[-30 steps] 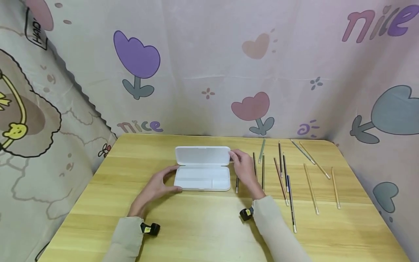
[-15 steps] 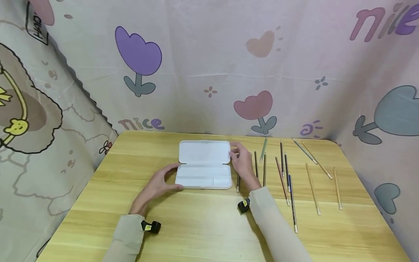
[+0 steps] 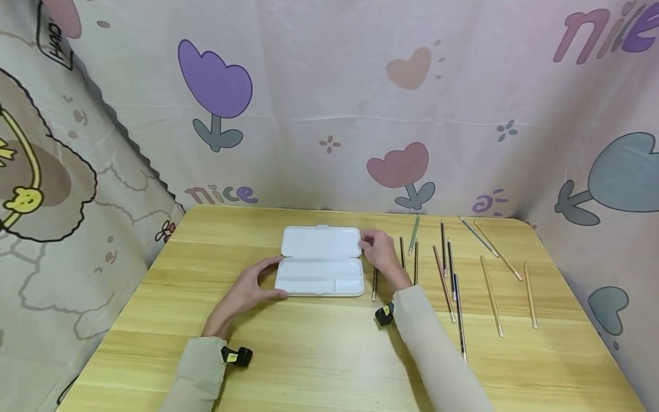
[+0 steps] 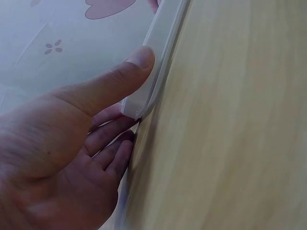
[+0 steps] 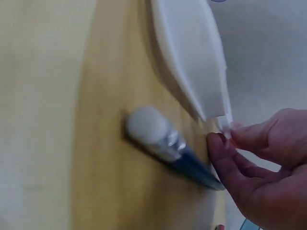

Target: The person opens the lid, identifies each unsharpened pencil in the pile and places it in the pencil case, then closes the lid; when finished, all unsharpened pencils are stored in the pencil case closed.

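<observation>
A white pencil case (image 3: 319, 287) lies unfolded on the table, its lid (image 3: 321, 241) tipped back toward the wall. The tray inside is divided into compartments, with nothing seen in them. My left hand (image 3: 252, 290) holds the case's left end; in the left wrist view the thumb lies along the front side and the fingers reach behind the corner. At the lid's right edge, my right hand (image 3: 382, 252) pinches the rim between thumb and fingers, as the right wrist view shows. A dark pencil (image 3: 374, 284) with a white eraser lies below that hand, partly hidden by it.
Several pencils lie spread to the right: a green one (image 3: 414, 234), a reddish one (image 3: 444, 283), a long dark one (image 3: 460, 320) and plain wooden ones such as this pencil (image 3: 491, 296). A printed cloth (image 3: 309, 103) hangs behind the wooden table (image 3: 309, 355).
The lid has swung back from a steeper tilt toward the wall, dropping lower in the last half second. My right hand has followed its edge. The left hand has stayed at the case's end.
</observation>
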### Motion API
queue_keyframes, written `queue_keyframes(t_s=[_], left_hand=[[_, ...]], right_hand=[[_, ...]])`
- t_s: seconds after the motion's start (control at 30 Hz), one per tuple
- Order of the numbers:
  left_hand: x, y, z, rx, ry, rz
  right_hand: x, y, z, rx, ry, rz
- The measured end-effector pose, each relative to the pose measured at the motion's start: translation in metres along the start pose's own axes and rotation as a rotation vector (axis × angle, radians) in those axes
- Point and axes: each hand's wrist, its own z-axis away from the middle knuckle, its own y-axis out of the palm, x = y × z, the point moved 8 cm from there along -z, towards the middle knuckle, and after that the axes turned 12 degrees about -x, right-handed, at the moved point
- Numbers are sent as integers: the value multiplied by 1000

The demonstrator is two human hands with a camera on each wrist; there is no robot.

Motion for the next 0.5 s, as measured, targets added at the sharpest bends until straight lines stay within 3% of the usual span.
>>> queue_keyframes(t_s=[0.3,0.5], left_hand=[[1,0,3,9,-4,-8],[4,-1,1,5,-20,2]], right_hand=[[0,7,-1,103,20,70],[1,1,3,48,-12,20]])
